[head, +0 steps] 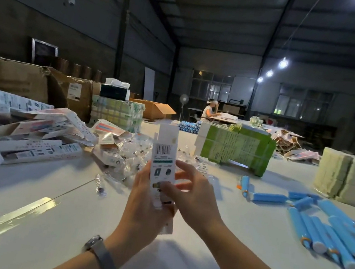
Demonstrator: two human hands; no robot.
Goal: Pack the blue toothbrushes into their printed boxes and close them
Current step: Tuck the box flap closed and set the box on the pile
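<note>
I hold a white printed box (164,155) upright in front of me, its top flap standing open. My left hand (144,202) grips the lower half of the box from the left and behind. Fingers of my right hand (189,195) pinch the box's front and right edge. What is inside the box is hidden. Several blue toothbrush handles (330,229) lie loose on the white table (59,232) at the right. A heap of printed boxes (30,132) lies at the left.
Clear plastic wrappers (127,156) are piled behind the box. A green bundle of flat cartons (236,147) and a pale stack (351,179) stand at the back right. Brown cardboard boxes (15,79) line the left. A person (209,110) sits at a far table.
</note>
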